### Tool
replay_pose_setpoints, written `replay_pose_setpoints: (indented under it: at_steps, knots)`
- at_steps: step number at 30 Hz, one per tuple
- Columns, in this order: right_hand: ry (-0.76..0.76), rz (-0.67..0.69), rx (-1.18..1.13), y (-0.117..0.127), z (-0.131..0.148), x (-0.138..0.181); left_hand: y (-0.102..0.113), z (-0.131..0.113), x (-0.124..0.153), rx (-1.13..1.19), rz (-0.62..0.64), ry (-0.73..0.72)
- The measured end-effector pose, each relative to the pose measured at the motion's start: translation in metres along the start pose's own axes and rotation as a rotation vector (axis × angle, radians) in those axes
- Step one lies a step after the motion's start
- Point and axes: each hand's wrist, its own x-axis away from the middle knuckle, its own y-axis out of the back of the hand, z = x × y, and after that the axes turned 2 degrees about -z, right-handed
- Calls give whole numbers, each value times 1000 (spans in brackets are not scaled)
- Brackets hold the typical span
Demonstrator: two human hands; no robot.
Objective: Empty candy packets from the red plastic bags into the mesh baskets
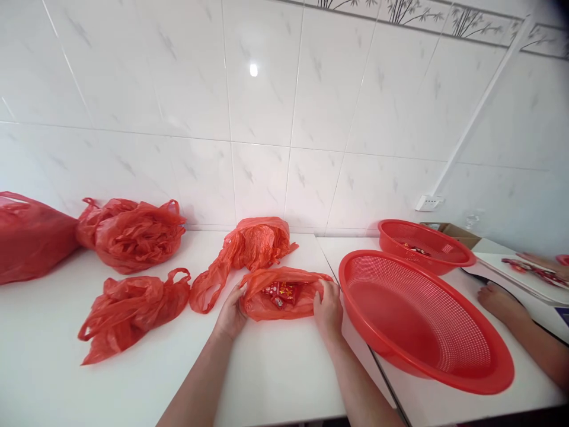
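Note:
A red plastic bag (267, 308) lies on the white table in front of me with its mouth spread wide. Small red wrapped packets (284, 292) with yellow print show inside it. My left hand (232, 311) grips the bag's left edge, thumb on the rim. On the opposite side, my right hand (329, 308) has the rim between thumb and fingers. Just behind sits a crumpled red bag (255, 243), its handle trailing left. Another limp red bag (133, 314) lies to the left of my left hand.
A large red perforated basin (400, 314) stands right of my right hand, with a second red basin (427, 246) behind it. Full red bags (133, 234) sit at the back left by the tiled wall. A co-worker's hand (502, 302) rests at far right, near a white tray (528, 279).

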Motion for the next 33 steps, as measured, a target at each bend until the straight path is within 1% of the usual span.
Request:
replay_pose_setpoints:
  at_steps: [2,4,6,8,10,13,16,19,23,25,27,28,30,32,33]
  knots:
    - [42,-20,40,2,-1,0,3,-2,4,-2,-5,-8]
    - [28,-4,115,2,-5,1,6,-4,9,-14,-22,-6]
    - [-34,69,170,2,-8,2,9,-4,13,-25,-43,5]
    - [-111,149,158,3,-9,2,11,-5,17,-23,-52,9]
    - [-178,185,62,6,-4,3,11,-6,19,-14,-39,-3]
    - [-237,197,-176,19,15,-1,5,-15,20,-31,-20,-32]
    - [-234,212,-354,38,40,-10,-9,-34,17,-91,-22,-94]
    - [-217,201,-473,57,60,-19,-26,-57,13,-187,-7,-200]
    - [-254,159,-603,77,69,-25,-43,-77,14,-303,-20,-311]
    - [-269,125,-635,86,69,-27,-46,-83,17,-351,-57,-351]
    - [-291,94,-661,95,70,-31,-50,-88,21,-420,-121,-402]
    - [-309,67,-681,101,71,-35,-52,-91,23,-466,-162,-439]
    - [-339,-30,-730,111,74,-45,-59,-99,27,-565,-240,-541]
    - [-337,-136,-796,121,77,-56,-67,-107,33,-638,-296,-661]
    - [-323,-167,-831,125,78,-61,-72,-111,36,-659,-312,-710]
